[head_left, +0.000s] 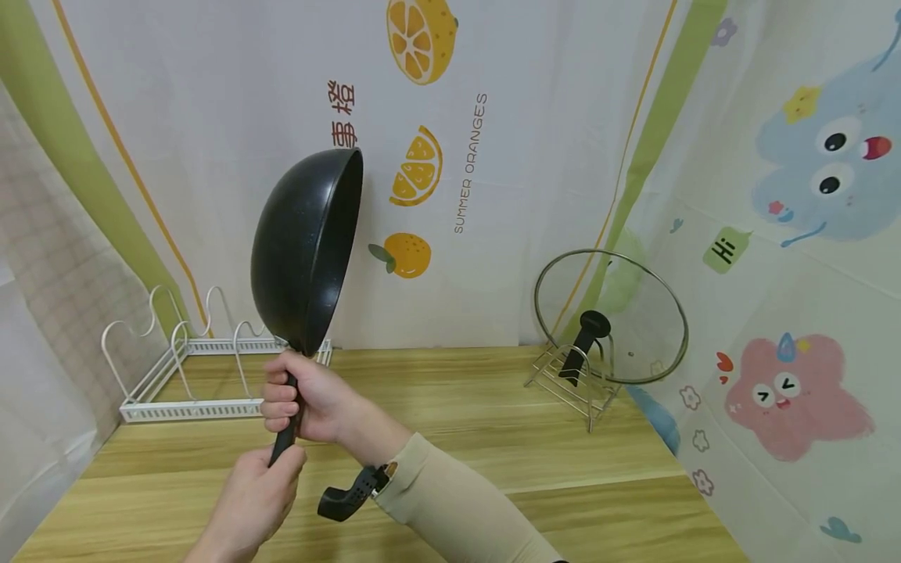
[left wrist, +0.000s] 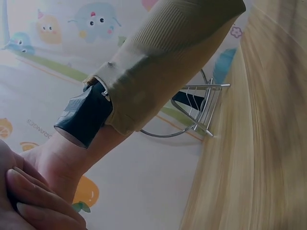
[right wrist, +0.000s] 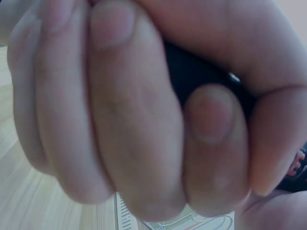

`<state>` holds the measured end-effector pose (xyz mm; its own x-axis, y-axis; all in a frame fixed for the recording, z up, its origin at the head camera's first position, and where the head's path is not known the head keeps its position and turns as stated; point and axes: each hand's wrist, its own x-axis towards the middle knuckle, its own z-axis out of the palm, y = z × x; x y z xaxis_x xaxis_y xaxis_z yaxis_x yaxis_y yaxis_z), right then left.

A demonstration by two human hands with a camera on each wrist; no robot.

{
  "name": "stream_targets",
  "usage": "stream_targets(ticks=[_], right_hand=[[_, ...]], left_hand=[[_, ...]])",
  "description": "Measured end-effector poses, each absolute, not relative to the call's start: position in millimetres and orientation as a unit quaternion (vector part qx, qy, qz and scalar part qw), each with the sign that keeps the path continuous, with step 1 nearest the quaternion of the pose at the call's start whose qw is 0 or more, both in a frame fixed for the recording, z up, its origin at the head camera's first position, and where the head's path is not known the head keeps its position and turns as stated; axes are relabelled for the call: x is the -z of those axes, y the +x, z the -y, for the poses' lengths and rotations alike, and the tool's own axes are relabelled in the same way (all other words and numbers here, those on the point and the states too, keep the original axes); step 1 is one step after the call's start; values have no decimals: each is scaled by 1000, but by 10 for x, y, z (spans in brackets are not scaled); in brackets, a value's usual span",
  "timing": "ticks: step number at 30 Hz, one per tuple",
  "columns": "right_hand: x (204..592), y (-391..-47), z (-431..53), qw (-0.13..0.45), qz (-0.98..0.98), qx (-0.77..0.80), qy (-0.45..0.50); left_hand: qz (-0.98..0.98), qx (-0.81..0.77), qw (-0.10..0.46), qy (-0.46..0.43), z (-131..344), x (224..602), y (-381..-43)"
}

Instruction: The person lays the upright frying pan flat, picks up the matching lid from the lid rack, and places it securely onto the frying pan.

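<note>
At 6 o'clock of the wok [head_left: 296,242], the right hand [head_left: 313,397] curls round its handle [head_left: 285,446]; below, the left hand [head_left: 256,493] clasps the handle's hidden end.

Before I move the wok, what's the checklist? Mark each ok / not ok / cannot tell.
1. Right hand gripping the handle near the bowl: ok.
2. Left hand holding the handle lower down: ok.
3. Wok level: not ok; bowl raised on edge, opening facing right.
4. Wok interior bare: cannot tell; mostly turned out of view.
5. Gap between wok and white rack: cannot tell; they overlap in the head view.
6. Glass lid propped upright in the wire stand, right of the wok: ok.
</note>
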<state>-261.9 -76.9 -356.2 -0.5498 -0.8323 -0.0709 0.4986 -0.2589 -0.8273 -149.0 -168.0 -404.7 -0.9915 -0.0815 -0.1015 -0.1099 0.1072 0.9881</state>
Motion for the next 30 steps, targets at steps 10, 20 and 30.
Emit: stream_targets(ticks=[10,20,30], right_hand=[[3605,-2632,743,429,-420,778,-185],[3593,-2628,684,450,-371,789,-196],[3613,-2648,634,464,-323,801,-199]], left_hand=[[-714,-698,56,-17,1715,4050,-1495],[-684,-719,113,45,1764,4052,-1505],[-618,-754,177,132,1812,4043,-1548]])
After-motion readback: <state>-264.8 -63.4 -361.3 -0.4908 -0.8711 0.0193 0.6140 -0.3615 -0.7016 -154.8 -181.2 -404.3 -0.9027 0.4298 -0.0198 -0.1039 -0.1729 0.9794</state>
